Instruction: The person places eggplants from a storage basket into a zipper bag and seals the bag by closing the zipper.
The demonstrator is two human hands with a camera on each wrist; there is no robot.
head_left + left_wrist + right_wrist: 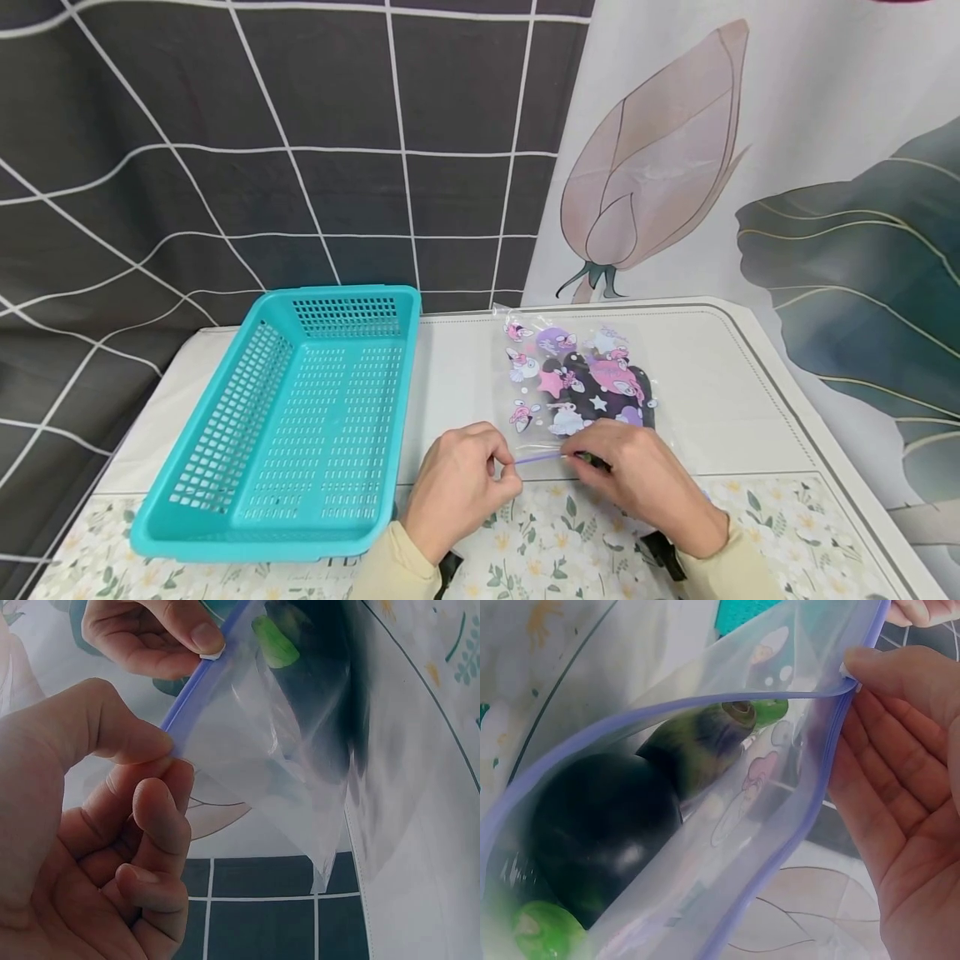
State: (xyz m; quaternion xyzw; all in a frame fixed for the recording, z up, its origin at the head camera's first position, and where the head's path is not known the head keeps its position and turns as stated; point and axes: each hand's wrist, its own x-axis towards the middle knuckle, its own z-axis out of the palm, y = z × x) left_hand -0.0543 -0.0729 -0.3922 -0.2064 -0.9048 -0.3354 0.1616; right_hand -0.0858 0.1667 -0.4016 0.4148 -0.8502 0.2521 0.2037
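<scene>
A clear zip bag printed with pink and purple cartoon figures lies on the table, its purple zip strip toward me. My left hand pinches one end of that strip between thumb and forefinger. Further along it, my right hand pinches the small white slider. Between the two hands the strip runs as one line; on the other side of the slider the bag's mouth gapes. Inside are smooth dark rounded things that look like eggplants, with bright green ends.
An unfilled turquoise plastic basket stands left of my hands. Under everything is a white table with a floral cover along the near side. A dark checked curtain and a flower-printed curtain hang behind.
</scene>
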